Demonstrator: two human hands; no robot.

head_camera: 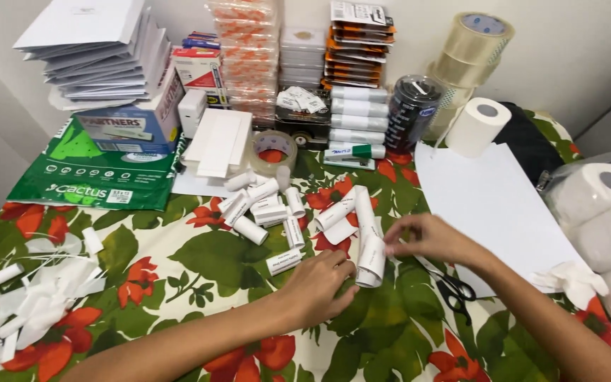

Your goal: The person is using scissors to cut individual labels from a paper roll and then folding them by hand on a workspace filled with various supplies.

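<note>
- Paper roll (370,263): small, white, partly unrolled, lying on the flowered worktop (178,262) between both hands; a long strip of it runs away from the fingers toward the far side.
- Left hand (317,284): fingers curled, tips against the near-left side of the roll, steadying it. Not closed round it; looks like a loose pinch at the edge.
- Right hand (429,237): fingers drawn narrow, tips touching the roll's upper right edge, pinching the paper.
- Handling, by judgement: very light, thin, soft paper. Creases and tears easily, springs open if let go. Best taken by the rolled body with finger and thumb across its width, not by the loose tail.
- Beyond the left hand's fingertips: a heap of similar little rolls (263,209), some with printed labels, touching one another.
- Just under the right wrist: black-handled scissors (454,288), lying flat.
- Past the right hand: a plain white sheet (496,205); toilet rolls (602,205) in a clear bag further right.
- Far left of the left forearm: a pile of white paper scraps (30,311).
- Far edge: tape rolls (472,42), stacked envelopes (100,49), boxes.
</note>
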